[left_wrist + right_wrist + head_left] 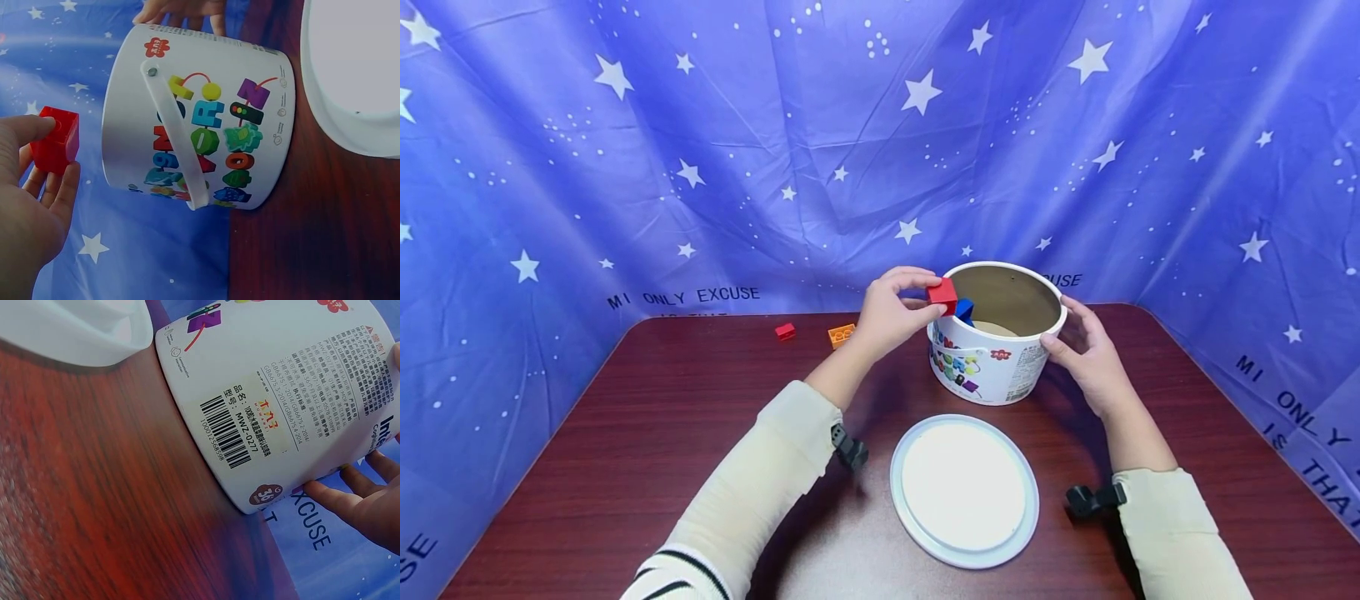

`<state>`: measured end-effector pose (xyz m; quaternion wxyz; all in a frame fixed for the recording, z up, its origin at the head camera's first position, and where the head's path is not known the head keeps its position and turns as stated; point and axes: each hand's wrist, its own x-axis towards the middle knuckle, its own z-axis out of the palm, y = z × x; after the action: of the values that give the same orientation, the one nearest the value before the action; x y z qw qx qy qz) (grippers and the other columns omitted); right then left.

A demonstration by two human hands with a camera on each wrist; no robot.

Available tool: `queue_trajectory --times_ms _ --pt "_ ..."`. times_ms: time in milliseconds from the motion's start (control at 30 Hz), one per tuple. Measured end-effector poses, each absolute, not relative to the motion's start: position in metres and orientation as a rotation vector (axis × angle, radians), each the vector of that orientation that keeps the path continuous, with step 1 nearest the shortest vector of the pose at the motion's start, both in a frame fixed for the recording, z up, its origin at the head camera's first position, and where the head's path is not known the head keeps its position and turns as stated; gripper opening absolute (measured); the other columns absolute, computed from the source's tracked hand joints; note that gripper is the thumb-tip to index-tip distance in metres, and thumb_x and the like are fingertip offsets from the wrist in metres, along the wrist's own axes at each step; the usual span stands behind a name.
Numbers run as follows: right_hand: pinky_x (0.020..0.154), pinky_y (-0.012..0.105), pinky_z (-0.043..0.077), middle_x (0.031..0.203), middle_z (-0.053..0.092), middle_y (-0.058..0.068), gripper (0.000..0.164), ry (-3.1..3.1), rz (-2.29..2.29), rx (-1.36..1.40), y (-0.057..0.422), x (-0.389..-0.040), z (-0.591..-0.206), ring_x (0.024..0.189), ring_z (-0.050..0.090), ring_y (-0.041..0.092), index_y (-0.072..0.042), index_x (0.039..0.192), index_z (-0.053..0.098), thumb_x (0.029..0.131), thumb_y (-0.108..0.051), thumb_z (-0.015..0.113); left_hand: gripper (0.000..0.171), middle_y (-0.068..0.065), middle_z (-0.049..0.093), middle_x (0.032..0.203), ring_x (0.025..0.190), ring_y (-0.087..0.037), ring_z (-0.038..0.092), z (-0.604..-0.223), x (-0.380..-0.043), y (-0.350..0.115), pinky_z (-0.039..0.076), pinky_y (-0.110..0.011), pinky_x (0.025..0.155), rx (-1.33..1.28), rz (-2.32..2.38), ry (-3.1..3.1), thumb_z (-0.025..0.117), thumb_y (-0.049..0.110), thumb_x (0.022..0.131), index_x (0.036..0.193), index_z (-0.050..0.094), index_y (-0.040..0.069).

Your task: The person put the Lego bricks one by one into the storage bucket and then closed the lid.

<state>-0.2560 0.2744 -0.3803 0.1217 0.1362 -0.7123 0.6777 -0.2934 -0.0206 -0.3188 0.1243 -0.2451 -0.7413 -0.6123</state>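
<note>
My left hand (891,312) pinches a red toy block (942,297) between thumb and fingers at the left rim of a white bucket (979,375). The block shows larger in the left wrist view, where the fingers support it from below. Just behind it in the head view, a blue piece (965,311) shows inside the rim, partly hidden. On the bucket's right side rests my right hand (1090,358), thumb near the front rim and fingers spread along the outer wall. The right wrist view shows its fingertips (315,489) against the printed side with the barcode.
A round white lid (964,487) lies on the dark red table (647,442) in front of the bucket. At the back left are a small red block (785,332) and an orange block (841,335), partly behind the left hand. A blue star-patterned curtain (737,125) hangs behind the table.
</note>
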Motion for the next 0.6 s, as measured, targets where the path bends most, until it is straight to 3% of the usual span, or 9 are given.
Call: queue_trajectory --times_ms 233,433,600 --pt "0.079 0.016 0.053 0.135 0.041 0.016 0.068 -2.082 1.972 0.396 0.274 -0.256 -0.381 0.116 0.048 0.02 -0.005 0.151 0.027 0.093 -0.001 0.062 0.032 -0.006 0.063 0.115 0.101 -0.019 0.065 -0.307 -0.303 -0.008 0.056 -0.023 0.079 -0.7 -1.749 -2.241 0.082 0.003 0.076 0.107 0.074 0.0" --pt "0.079 0.017 0.053 0.135 0.041 0.015 0.068 -2.076 1.98 0.389 0.275 -0.255 -0.381 0.117 0.048 0.02 -0.005 0.151 0.027 0.093 -0.001 0.062 0.033 -0.006 0.064 0.117 0.111 -0.017 0.059 -0.304 -0.315 0.0 0.055 -0.019 0.079 -0.75 -1.571 -2.36 0.082 0.003 0.076 0.108 0.074 0.001" --pt "0.079 0.016 0.053 0.137 0.038 0.02 0.068 -2.079 1.975 0.393 0.274 -0.256 -0.38 0.116 0.048 0.019 -0.004 0.151 0.027 0.094 -0.001 0.062 0.034 0.0 0.067 0.116 0.114 -0.014 0.057 -0.305 -0.327 0.005 0.05 -0.018 0.089 -0.726 -1.348 -2.465 0.085 0.013 0.075 0.108 0.076 0.008"
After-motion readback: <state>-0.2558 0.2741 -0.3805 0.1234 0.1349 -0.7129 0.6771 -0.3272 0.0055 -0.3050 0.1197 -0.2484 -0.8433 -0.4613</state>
